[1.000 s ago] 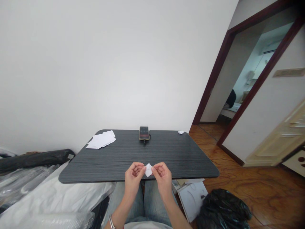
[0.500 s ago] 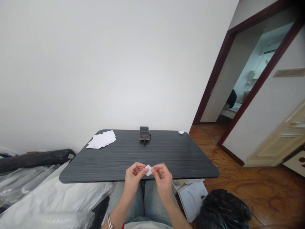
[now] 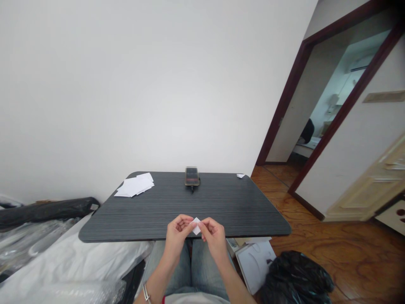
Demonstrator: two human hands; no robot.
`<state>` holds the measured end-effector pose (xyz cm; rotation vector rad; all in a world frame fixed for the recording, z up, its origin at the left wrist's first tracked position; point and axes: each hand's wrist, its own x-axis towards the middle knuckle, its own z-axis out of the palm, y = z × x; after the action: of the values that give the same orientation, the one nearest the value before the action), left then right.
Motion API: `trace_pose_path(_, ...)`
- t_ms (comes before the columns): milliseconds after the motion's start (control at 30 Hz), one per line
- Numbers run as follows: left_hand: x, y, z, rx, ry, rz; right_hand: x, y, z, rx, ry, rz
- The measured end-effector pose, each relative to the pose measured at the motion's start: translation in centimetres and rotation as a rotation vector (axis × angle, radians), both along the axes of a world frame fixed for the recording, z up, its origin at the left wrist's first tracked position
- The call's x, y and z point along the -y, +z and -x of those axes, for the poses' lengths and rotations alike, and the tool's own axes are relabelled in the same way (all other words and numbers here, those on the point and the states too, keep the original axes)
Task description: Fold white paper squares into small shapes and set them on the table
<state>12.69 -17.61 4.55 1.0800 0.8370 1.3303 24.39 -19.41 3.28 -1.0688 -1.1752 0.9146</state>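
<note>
Right hand [image 3: 215, 237] shifted toward left hand [image 3: 176, 234], fingers [image 3: 187, 230] of both pinching white, diamond-shaped folded paper [image 3: 196, 229]

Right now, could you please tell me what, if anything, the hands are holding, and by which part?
A small folded paper, pinched at its left side by the left hand and its right side by the right hand.

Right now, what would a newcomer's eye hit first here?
The left hand and right hand, pinching a small folded white paper at the near edge of the dark table. Then the phone-like device mid far edge, and white sheets by the far left corner.
</note>
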Motion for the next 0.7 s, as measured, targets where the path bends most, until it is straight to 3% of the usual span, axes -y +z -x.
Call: trace_pose_path(700, -0.04, 0.05, 0.16, -0.027, -0.04, 0.036, -0.15, 0.01, -0.16, -0.065, 0.042, -0.004)
